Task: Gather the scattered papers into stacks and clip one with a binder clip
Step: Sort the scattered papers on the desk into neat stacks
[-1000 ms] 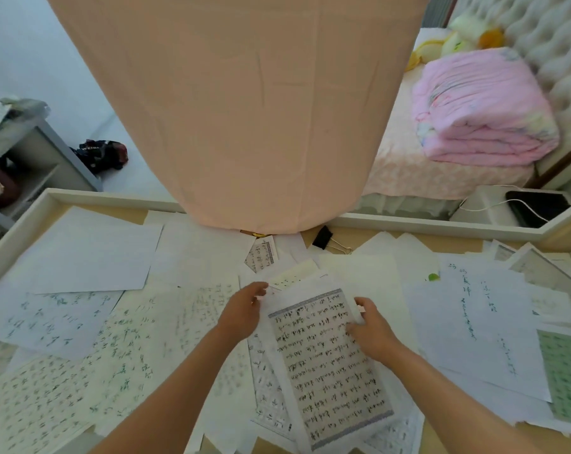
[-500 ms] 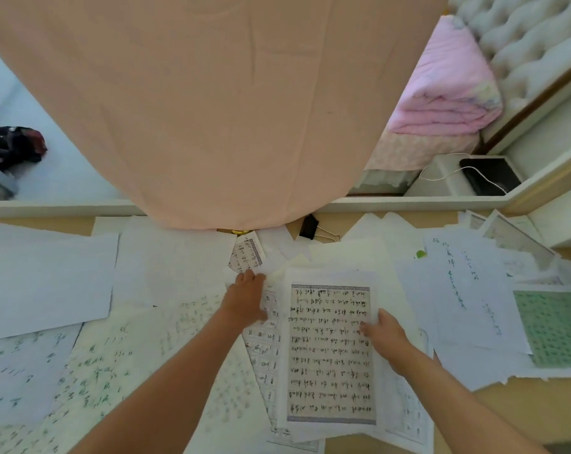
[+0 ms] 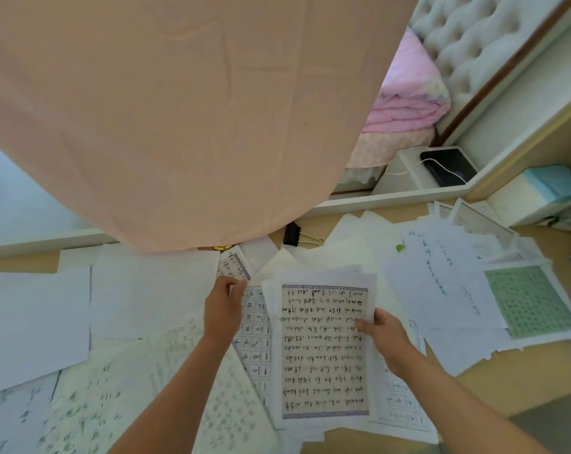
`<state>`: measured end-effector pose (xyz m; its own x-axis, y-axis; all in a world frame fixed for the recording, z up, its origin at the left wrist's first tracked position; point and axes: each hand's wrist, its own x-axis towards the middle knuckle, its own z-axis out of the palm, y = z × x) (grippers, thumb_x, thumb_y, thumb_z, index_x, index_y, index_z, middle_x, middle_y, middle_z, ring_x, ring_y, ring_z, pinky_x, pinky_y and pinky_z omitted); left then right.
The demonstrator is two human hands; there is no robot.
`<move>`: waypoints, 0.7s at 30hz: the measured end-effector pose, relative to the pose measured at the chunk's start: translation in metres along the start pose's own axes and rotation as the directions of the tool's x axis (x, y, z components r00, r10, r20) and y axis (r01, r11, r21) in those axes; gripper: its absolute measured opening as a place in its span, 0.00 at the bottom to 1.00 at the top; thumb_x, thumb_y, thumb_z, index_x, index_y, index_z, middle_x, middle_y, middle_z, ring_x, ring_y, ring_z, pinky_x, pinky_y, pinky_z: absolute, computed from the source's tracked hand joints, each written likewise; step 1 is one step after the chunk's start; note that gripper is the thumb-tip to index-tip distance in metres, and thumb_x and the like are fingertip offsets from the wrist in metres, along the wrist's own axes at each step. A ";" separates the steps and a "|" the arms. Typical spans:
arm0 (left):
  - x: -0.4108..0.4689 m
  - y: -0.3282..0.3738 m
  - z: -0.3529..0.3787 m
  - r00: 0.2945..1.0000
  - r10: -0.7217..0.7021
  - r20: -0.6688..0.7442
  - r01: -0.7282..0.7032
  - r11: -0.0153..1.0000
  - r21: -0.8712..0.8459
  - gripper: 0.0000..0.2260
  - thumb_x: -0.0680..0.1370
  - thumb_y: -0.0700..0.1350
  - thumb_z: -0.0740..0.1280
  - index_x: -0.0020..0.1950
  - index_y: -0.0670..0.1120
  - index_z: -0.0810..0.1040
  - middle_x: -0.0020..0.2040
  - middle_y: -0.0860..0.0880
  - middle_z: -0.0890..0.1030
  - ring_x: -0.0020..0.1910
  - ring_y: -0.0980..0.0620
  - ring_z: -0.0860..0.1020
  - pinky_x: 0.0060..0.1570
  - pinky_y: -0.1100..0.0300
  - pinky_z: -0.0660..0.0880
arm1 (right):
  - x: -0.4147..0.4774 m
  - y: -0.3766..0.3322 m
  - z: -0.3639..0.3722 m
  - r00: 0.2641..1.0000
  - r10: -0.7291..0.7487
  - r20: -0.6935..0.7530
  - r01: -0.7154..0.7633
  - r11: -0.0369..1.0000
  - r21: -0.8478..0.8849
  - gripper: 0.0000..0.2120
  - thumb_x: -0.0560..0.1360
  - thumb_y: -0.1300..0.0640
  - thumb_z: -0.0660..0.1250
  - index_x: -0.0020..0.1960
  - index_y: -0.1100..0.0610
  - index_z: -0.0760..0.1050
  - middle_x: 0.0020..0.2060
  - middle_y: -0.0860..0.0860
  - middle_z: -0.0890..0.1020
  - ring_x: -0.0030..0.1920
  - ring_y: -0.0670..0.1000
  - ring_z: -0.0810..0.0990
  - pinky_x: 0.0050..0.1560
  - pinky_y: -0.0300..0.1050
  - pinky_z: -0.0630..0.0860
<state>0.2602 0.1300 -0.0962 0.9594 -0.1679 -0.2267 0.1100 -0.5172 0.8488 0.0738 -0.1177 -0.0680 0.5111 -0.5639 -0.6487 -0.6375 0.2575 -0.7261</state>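
papers cover the desk. right hand fingers pinch the lined sheet at its right edge; left hand fingers curl beside its upper left, grip unclear. binder clip lies beyond both.

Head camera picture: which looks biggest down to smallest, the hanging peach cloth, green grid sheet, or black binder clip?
1. hanging peach cloth
2. green grid sheet
3. black binder clip
Cloth may be nearer the camera.

1 binder clip, 2 hands, many papers
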 end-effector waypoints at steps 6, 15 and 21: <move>-0.013 0.001 0.000 0.815 -0.276 0.509 0.363 0.928 -0.078 0.18 0.81 0.61 0.59 0.53 0.50 0.81 0.47 0.50 0.85 0.48 0.48 0.84 0.51 0.49 0.79 | 0.004 -0.003 0.032 0.998 0.039 -0.042 -0.045 0.989 -0.139 0.06 0.79 0.64 0.65 0.54 0.56 0.77 0.49 0.52 0.83 0.46 0.52 0.82 0.39 0.44 0.78; -0.031 0.020 0.010 0.858 -0.201 0.473 0.392 0.852 -0.348 0.12 0.77 0.33 0.66 0.58 0.46 0.79 0.51 0.45 0.86 0.50 0.42 0.84 0.51 0.41 0.80 | -0.008 0.000 0.036 0.998 -0.062 -0.010 0.059 0.979 -0.197 0.23 0.75 0.57 0.72 0.67 0.52 0.67 0.62 0.48 0.74 0.58 0.50 0.77 0.53 0.44 0.78; -0.033 0.036 0.023 0.832 -0.197 0.518 0.459 0.769 -0.445 0.14 0.79 0.33 0.63 0.62 0.46 0.77 0.54 0.43 0.85 0.53 0.40 0.83 0.54 0.37 0.78 | -0.004 -0.012 0.001 0.982 -0.029 0.186 0.064 0.980 -0.188 0.13 0.76 0.57 0.71 0.60 0.51 0.76 0.55 0.47 0.83 0.56 0.51 0.82 0.62 0.55 0.78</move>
<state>0.2267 0.0974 -0.0688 0.6423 -0.4724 -0.6036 0.6408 -0.1011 0.7610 0.0797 -0.1177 -0.0573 0.6278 -0.4149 -0.6586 -0.7001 0.0688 -0.7107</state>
